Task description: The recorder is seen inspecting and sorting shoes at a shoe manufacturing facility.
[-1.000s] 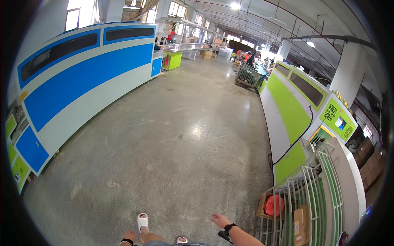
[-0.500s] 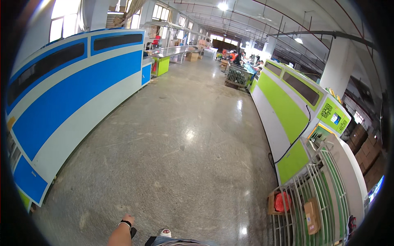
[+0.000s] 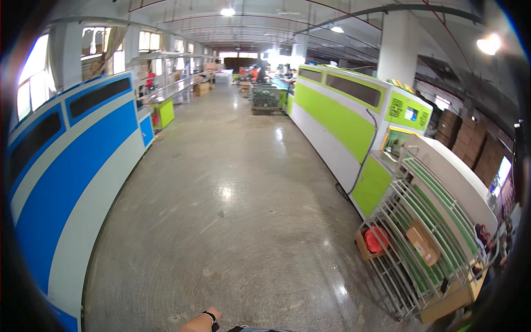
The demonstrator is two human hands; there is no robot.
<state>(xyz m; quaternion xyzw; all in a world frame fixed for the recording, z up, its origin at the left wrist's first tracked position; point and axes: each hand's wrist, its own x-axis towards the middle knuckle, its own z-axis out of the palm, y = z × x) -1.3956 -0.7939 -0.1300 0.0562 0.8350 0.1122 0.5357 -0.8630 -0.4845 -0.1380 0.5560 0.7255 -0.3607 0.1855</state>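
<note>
- The left hand point(image 3: 214, 314) hangs low at the bottom edge, over the grey concrete floor point(image 3: 221, 238); a dark band point(image 3: 209, 316) circles its wrist.
- The fingers are small and foreshortened, so I cannot tell whether they are apart, together or closed on something.
- The right hand is out of view, so its grip cannot be told.
- The blue-and-white machine point(image 3: 83, 166) stands to the left of the left hand, well apart from it, running forward along the aisle.
- The metal tube rack point(image 3: 428, 218) stands to the right, also well apart from the hand.
- A flat cardboard box point(image 3: 423, 243) lies tilted at the rack; to its left, a red bundle point(image 3: 376, 239) sits in an open carton point(image 3: 364, 246).
- Beyond the rack is a green-and-white machine point(image 3: 332, 119), a dark cable point(image 3: 368, 155) hanging down its side.
- Farther up the aisle stands a loaded cage cart point(image 3: 265, 98).
</note>
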